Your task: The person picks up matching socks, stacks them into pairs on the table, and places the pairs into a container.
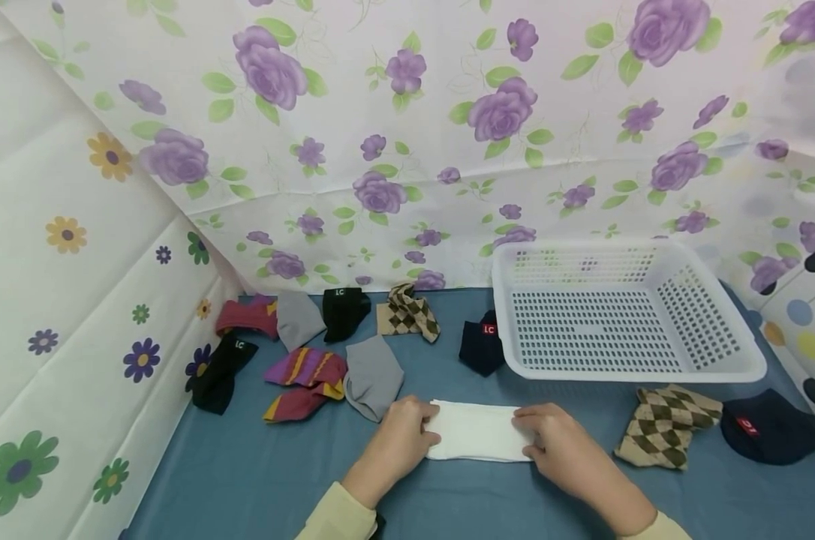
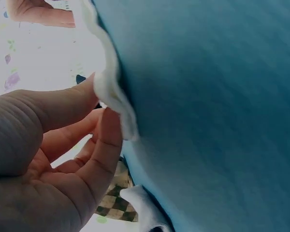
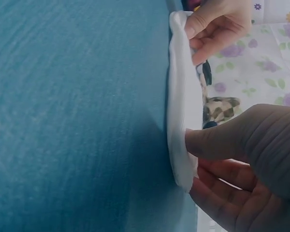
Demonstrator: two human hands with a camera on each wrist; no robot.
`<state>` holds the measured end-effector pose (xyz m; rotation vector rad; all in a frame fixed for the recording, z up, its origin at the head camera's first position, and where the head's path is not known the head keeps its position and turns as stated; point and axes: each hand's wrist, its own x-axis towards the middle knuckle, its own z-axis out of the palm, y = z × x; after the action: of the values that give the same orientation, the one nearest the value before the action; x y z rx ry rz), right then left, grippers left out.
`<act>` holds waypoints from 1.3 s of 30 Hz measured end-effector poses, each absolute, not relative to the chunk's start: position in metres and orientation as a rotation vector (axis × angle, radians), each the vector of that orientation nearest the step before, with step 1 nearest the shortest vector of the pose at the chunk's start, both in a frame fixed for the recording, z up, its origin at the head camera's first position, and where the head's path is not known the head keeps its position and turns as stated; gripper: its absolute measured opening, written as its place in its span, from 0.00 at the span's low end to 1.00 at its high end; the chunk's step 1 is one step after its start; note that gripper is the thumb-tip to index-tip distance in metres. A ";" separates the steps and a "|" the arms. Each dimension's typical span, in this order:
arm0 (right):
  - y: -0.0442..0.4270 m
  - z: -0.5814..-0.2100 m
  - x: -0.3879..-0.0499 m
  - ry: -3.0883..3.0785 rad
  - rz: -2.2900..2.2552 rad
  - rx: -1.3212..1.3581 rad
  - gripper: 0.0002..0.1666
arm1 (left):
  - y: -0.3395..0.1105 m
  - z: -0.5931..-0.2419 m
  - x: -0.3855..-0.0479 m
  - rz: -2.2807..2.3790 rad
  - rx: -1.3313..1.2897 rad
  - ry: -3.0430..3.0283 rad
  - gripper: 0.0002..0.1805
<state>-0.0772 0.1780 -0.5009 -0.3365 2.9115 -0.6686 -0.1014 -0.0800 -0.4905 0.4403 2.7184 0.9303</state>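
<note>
Here, a white cloth [image 1: 478, 432] was pinched.
Left hand [image 1: 402, 433] clamped its grip on the left end, right hand [image 1: 553, 444] the right.

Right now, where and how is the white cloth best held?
Pinch the white cloth at both short ends, left hand from the left, right hand from the right: flat, wavy-edged and longer sideways, it would likely sag from one end.

A blue cloth [image 1: 259, 480] is spread flat. Socks [image 1: 374, 377], a white plastic basket [image 1: 624, 375] and folded white fabric [image 1: 478, 432] lie on it.
</note>
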 end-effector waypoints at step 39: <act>0.183 -0.495 -0.092 2.739 -0.763 0.155 0.20 | -0.077 -0.489 -0.110 0.799 0.059 2.840 0.13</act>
<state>-0.0918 0.1830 -0.4946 0.1553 2.7388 -0.7628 -0.1099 -0.0768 -0.4885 0.0591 2.8403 0.7994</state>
